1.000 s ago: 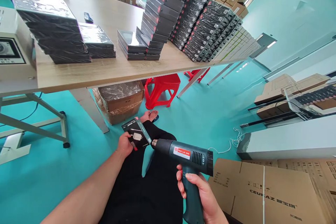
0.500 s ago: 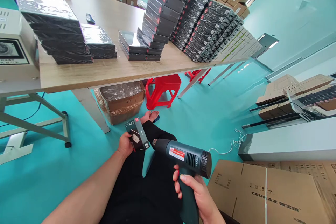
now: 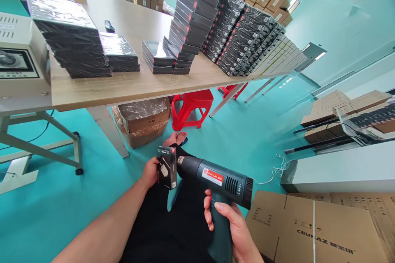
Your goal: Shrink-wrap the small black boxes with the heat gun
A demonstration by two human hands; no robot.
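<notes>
My left hand (image 3: 150, 172) grips a small black retail box (image 3: 167, 168) by its left edge, above my lap. The box front shows a white charger and cable, and its narrow side faces right. My right hand (image 3: 226, 222) is wrapped round the handle of a dark green heat gun (image 3: 216, 176) with a red-and-white label. Its metal nozzle points left, close to the upper right edge of the box; whether they touch I cannot tell. Part of my left palm and fingers is hidden behind the box.
A wooden table (image 3: 129, 88) ahead carries stacks of wrapped black boxes (image 3: 69, 45) and a tall pile (image 3: 194, 16). Below stand an open carton (image 3: 145, 123) and a red stool (image 3: 193, 109). Large cartons (image 3: 308, 226) are at my right; a beige machine (image 3: 23, 57) is at left.
The box has turned more upright in my left hand and shifted slightly right. The heat gun's nozzle has risen a little, with its rear end tipped slightly lower.
</notes>
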